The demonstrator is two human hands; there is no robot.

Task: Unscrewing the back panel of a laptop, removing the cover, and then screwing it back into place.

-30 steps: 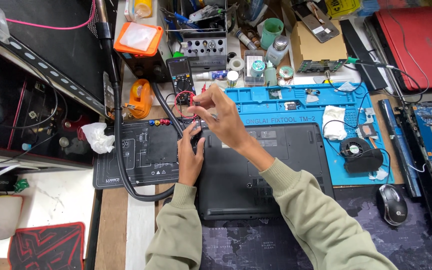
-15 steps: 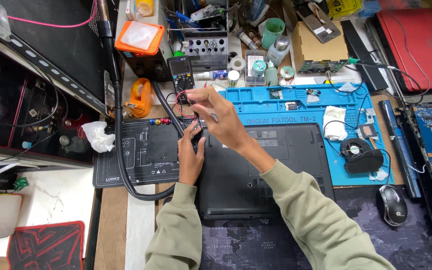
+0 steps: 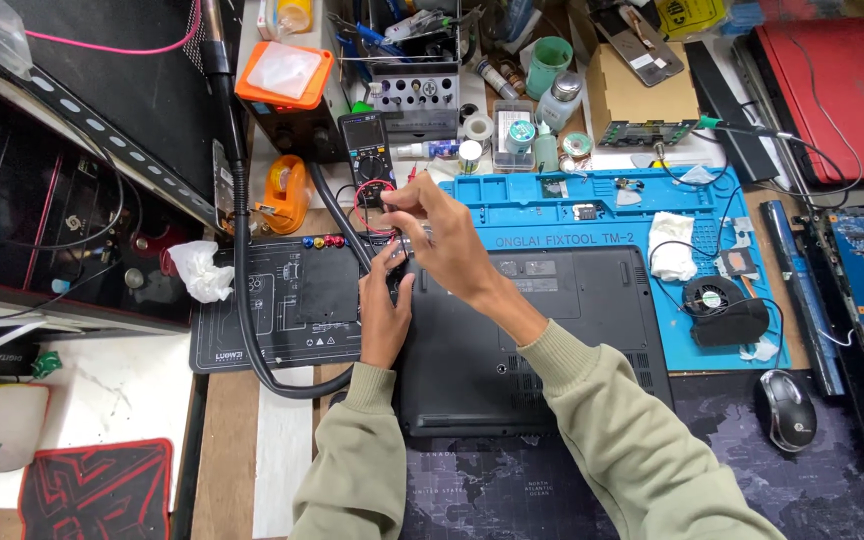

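Observation:
A black laptop point(image 3: 542, 350) lies bottom-up on the bench in front of me. My right hand point(image 3: 447, 235) hovers over its far left corner and pinches a thin silver screwdriver point(image 3: 414, 238) that points down at that corner. My left hand point(image 3: 382, 315) rests on the same corner, and its thumb and forefinger reach up to the tool's lower end. The tip itself is hidden by the fingers. Both sleeves are olive green.
A blue repair mat point(image 3: 602, 215) lies behind the laptop, with a small fan point(image 3: 727, 300) and white wipes on it. A multimeter point(image 3: 367, 150), an orange-lidded box point(image 3: 285, 75), a black hose point(image 3: 242, 260), a black work mat point(image 3: 282, 300), a mouse point(image 3: 787, 410) and a red laptop point(image 3: 832, 80) surround them.
My right hand has shifted a little to the left and away from me with the tool. The left hand and the laptop have stayed put.

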